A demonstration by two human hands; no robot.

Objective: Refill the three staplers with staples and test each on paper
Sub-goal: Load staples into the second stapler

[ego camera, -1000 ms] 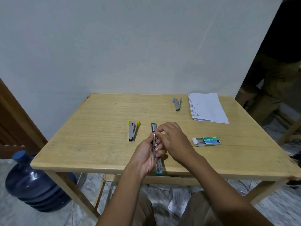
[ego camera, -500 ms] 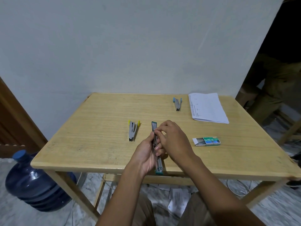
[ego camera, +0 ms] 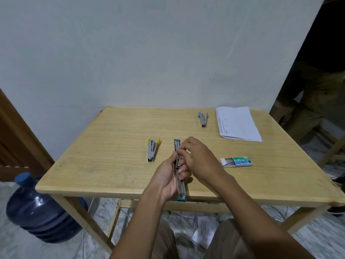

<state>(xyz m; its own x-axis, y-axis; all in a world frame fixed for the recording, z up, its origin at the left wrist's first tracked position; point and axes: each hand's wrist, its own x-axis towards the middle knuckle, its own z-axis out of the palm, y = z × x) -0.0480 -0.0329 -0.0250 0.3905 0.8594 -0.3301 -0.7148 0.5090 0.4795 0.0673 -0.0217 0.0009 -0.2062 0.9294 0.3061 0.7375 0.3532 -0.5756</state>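
On the table point(ego camera: 115, 146), an opened stapler point(ego camera: 182, 187) runs front to back at the near edge, held by the left hand point(ego camera: 166, 178) on its left and pinched by the right hand point(ego camera: 199, 159) on its right. A second stapler point(ego camera: 151, 152) lies just left of it. A third stapler point(ego camera: 203, 119) sits toward the back, the paper point(ego camera: 238, 124) just right of it. The staple box point(ego camera: 236, 162) lies right of the hands. A water bottle point(ego camera: 41, 212) stands on the floor left of the table

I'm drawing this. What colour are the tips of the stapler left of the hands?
Yellow tips on the grey stapler, clearest in the head view.
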